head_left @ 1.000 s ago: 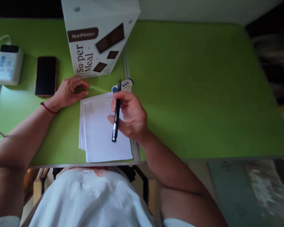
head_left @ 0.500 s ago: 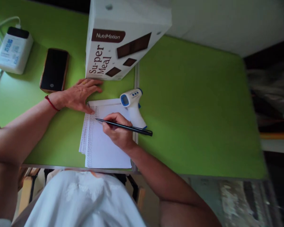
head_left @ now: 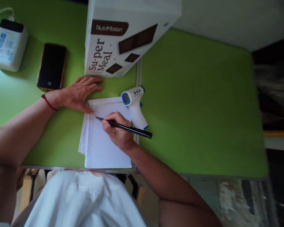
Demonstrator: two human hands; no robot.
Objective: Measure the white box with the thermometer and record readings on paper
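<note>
The right hand [head_left: 119,131] pinches a black pen [head_left: 137,130] over the paper stack [head_left: 109,149], tip toward ten o'clock, while the left hand [head_left: 78,95] (fingers spread, gripping nothing) rests its thumb at the stack's eleven o'clock corner.

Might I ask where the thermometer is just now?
In the head view, the thermometer lies near the middle, at the top right corner of the papers, just beyond the right hand.

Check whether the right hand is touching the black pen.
Touching. The head view shows the right hand gripping the black pen toward its tip end.
</note>
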